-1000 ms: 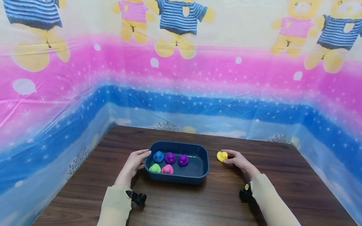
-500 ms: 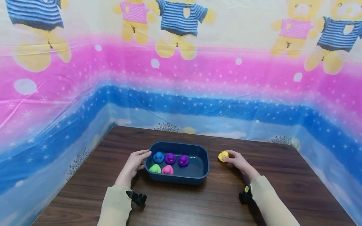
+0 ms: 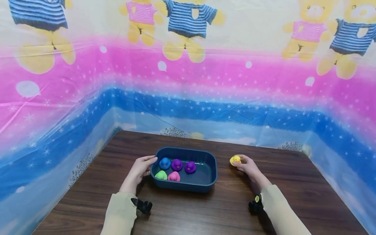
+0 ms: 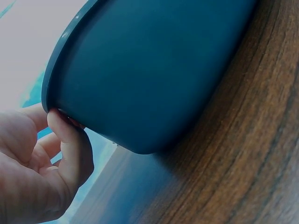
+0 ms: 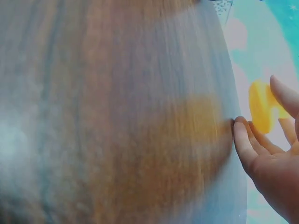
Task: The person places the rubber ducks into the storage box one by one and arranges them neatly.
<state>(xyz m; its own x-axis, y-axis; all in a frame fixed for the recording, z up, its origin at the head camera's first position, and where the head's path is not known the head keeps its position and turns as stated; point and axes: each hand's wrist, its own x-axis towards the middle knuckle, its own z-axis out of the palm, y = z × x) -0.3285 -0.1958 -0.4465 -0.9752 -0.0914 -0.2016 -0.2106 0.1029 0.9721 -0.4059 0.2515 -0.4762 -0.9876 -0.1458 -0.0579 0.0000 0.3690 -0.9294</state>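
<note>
A dark blue rectangular basin (image 3: 185, 186) stands on the table. My left hand (image 3: 138, 170) grips its left end; the left wrist view shows the fingers at the basin's rim (image 4: 56, 60). Inside it sit a blue rubber duck (image 3: 164, 163), two purple ducks, a green duck (image 3: 161, 175) and a pink duck (image 3: 174, 176). To the right of the basin, my right hand (image 3: 250, 168) pinches a yellow rubber duck (image 3: 234, 160) between thumb and fingers. In the right wrist view this yellow duck (image 5: 261, 107) appears just off the tabletop, partly covered by the thumb.
The dark wood table (image 3: 188, 215) ends at a back edge behind the basin. A printed curtain (image 3: 188, 81) with bears surrounds it on the visible sides. Black straps with small cameras sit on both wrists.
The yellow duck has shifted a little to the right in my right hand and turned its face toward the head camera. My left hand and the basin stay where they were.
</note>
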